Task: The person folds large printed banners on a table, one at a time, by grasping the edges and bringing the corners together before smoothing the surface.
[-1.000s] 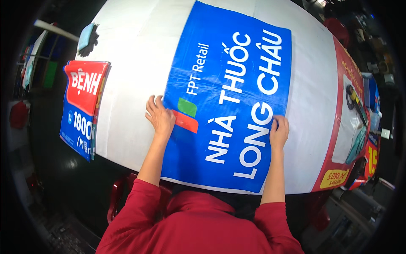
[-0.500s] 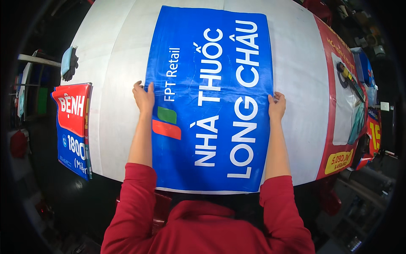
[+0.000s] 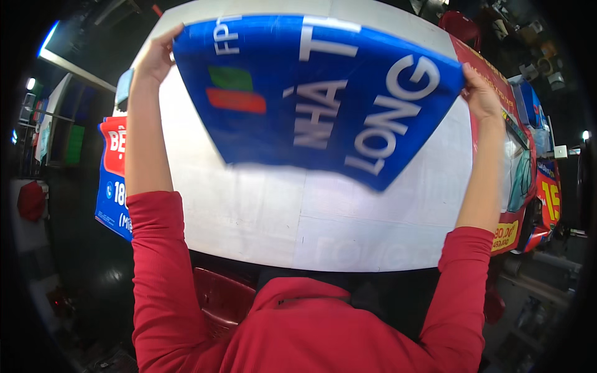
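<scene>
A blue banner (image 3: 280, 124) with white lettering and a green and red mark hangs lifted between my two hands. It is folded across its top edge, and its lower end swings free, smeared by motion. At its upper left corner, my left hand (image 3: 157, 57) is closed on the edge, thumb towards the banner. My right hand (image 3: 482, 93) pinches the upper right corner. Under the banner, the near part of the white table surface (image 3: 280, 217) shows bare.
A blue and red banner (image 3: 113, 168) hangs over the table's left edge, below a light blue item (image 3: 124, 87). Along the right side lies a red printed sheet (image 3: 460, 53) with a teal cloth (image 3: 521, 177). Dark red chairs (image 3: 221, 295) stand near me and beyond the table.
Both hands have moved up and apart, lifting the banner off the table. It lay flat before; now it is folded at the top, with its near end raised away from me.
</scene>
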Demonstrator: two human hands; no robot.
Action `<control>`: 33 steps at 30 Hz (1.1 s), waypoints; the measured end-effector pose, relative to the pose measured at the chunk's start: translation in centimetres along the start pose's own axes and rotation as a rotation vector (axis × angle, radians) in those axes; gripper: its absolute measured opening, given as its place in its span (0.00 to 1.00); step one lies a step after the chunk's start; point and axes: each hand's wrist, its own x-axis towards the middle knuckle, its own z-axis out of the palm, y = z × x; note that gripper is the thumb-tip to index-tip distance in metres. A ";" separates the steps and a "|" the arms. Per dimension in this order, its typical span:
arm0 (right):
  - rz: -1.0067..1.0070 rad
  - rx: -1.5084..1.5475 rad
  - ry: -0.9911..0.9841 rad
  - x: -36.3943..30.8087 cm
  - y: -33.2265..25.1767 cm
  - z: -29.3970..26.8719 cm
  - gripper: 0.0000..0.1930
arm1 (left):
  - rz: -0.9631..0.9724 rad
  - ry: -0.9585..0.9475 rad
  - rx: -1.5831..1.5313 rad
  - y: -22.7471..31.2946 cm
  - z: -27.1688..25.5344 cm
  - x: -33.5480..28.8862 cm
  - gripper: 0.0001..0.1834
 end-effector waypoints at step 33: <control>0.013 -0.376 0.261 -17.8 30.3 12.8 0.19 | 0.047 0.583 0.434 -12.0 0.1 -27.6 0.16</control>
